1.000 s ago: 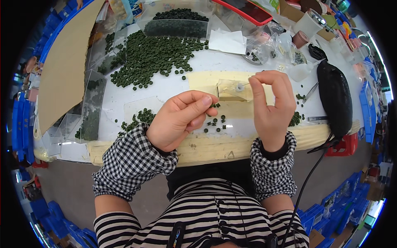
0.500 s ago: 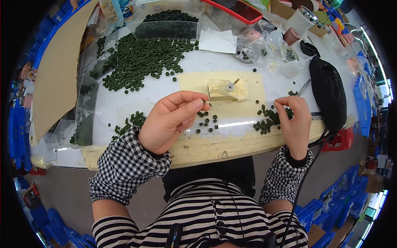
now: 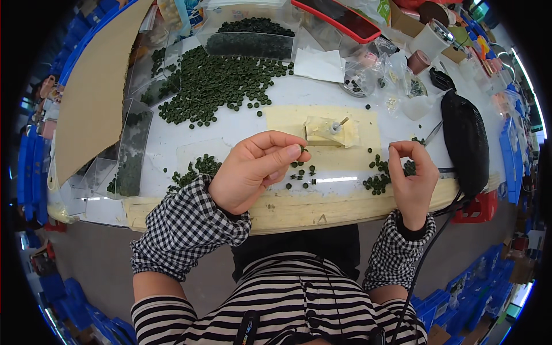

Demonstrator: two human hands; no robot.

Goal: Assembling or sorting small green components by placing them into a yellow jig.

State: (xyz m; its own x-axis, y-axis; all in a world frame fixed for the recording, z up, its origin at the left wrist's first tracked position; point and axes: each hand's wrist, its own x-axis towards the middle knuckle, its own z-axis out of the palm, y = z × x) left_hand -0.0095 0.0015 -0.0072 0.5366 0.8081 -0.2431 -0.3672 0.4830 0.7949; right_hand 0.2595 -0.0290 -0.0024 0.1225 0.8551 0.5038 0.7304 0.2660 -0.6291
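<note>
My left hand [image 3: 247,172] is closed in a pinch, thumb against forefinger, on a small dark green disc [image 3: 304,149] that peeks out at the fingertips. It hovers just in front of a tape-covered block [image 3: 323,138], from which a thin metal pin [image 3: 343,122] sticks up at a slant. To the right, my right hand [image 3: 415,187] also has thumb and forefinger tips together; a tiny dark speck shows there, too small to name. Below and beside its fingers lies a small pile of green discs [image 3: 376,184]. A few loose discs [image 3: 305,185] are under my left fingertips.
A wide heap of green discs [image 3: 215,86] spreads at the back left, before a clear bin [image 3: 250,46]. Cardboard [image 3: 95,98] stands at left. A red-cased phone [image 3: 339,20], white paper [image 3: 319,64], plastic bags [image 3: 397,75], tweezers [image 3: 434,132] and a black pouch [image 3: 464,144] lie around.
The whole view has shifted, so the table sits farther right and slightly lower. Both hands stay pinched near the same spots; the disc at my left fingertips shows more plainly.
</note>
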